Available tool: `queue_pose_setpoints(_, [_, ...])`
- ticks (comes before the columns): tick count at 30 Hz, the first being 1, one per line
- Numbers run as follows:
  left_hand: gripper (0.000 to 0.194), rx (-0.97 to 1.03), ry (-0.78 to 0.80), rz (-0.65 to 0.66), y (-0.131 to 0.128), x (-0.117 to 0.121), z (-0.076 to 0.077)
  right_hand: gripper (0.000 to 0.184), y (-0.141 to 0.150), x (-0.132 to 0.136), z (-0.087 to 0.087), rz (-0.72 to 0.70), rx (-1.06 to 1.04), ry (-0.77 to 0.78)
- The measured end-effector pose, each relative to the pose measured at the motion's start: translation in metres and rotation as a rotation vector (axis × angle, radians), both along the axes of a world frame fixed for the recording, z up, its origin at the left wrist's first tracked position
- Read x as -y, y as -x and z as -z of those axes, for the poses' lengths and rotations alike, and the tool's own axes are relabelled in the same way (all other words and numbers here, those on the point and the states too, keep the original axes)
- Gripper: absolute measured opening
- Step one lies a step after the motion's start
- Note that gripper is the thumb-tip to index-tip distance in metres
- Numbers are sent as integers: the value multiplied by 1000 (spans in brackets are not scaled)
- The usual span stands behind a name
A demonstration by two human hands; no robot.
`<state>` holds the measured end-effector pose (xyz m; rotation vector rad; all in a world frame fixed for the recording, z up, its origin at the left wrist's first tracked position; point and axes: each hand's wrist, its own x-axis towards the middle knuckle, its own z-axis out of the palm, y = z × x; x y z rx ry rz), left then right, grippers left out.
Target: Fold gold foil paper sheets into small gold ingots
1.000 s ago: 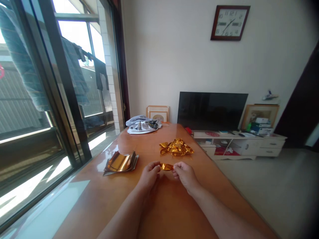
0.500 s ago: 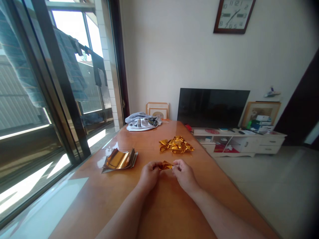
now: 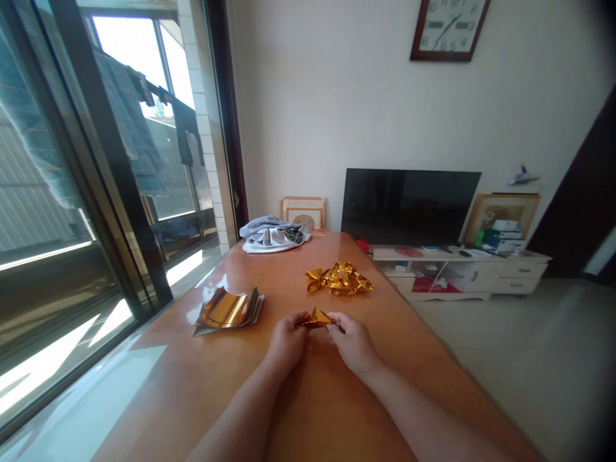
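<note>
A small folded piece of gold foil [image 3: 317,318] is stretched between my two hands above the table. Its left end is pinched by my left hand [image 3: 287,335], and its right end by the closed fingers of my right hand [image 3: 353,340]. Just beyond my hands lies a heap of crumpled, folded gold foil pieces [image 3: 341,280]. To the left rests a stack of flat gold foil sheets [image 3: 230,309], the top one curled and shiny.
The brown table [image 3: 231,385] runs away from me, with a bundle of grey cloth [image 3: 274,235] at its far end. A white cabinet [image 3: 500,273] and a television [image 3: 409,206] stand beyond it on the right. Glass sliding doors [image 3: 110,192] line the left.
The foil between my hands has changed shape, its middle now rising to a peak. My right hand's fingers have shifted slightly on its end. The view has moved a little.
</note>
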<state>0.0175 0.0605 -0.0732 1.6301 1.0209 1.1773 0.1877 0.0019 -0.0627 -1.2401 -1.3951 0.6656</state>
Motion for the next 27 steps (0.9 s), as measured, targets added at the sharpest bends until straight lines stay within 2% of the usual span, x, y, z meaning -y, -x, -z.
queue_pose_setpoints(4, [42, -90, -36, 43, 0, 6, -7, 28, 0, 1, 0, 7, 44, -14])
queue_pose_setpoints(7, [47, -156, -64, 18, 0, 13, -14, 27, 0, 1, 0, 20, 61, -19])
queue_pose_setpoints(11, [46, -217, -84, 5, 0, 19, -20, 27, -2, 0, 2, 22, 77, -10])
queue_pose_setpoints(21, [41, -247, -132, -11, 1, 12, -11, 29, 1, 2, 0, 8, 85, 23])
queue_pose_setpoints(27, [36, -248, -158, 23, 1, 11, -12, 27, 4, 7, -4, -1, 137, 4])
